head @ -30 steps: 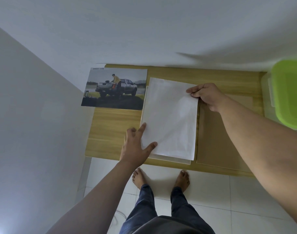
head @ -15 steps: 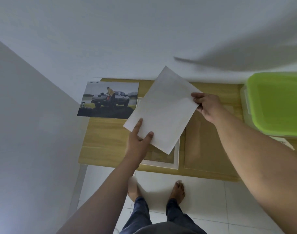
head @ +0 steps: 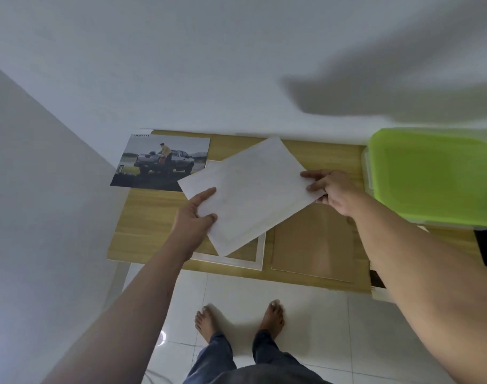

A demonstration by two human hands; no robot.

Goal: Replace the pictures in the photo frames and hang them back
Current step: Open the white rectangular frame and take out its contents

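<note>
Item: white paper sheet (head: pixel 253 195), swung flatter and further clockwise since half a second ago, lifted clear of the white-rimmed photo frame (head: pixel 260 254).

Head view: my left hand (head: pixel 194 220) and right hand (head: pixel 333 192) each pinch an edge. Step: removing the old insert. Next, I judge: set it aside, fetch the glossy truck print (head: pixel 162 162) from the wooden table (head: pixel 153 217).

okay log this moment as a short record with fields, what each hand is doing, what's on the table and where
left hand: grips the lower left edge of the white sheet
right hand: pinches the sheet's right corner
sheet: held tilted above the white frame
truck photo: flat at the table's far left corner, overhanging the edge
brown backing board: flat, right of the frame
green-lidded box: far right
table: light wood
</note>
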